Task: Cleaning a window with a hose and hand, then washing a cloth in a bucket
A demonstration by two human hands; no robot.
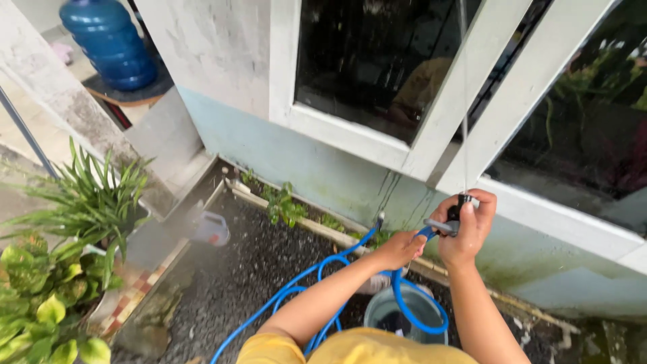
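A big round blue water bottle (108,40) stands top left; no labels, signs or screens.

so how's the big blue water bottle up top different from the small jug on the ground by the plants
The water bottle is large, deep blue and ribbed, standing upright on a raised ledge; the jug is much smaller, pale bluish white, tilted on the dark gravel. The bottle is far from both hands, while the jug lies nearer the blue hose. Both look like plastic liquid containers.
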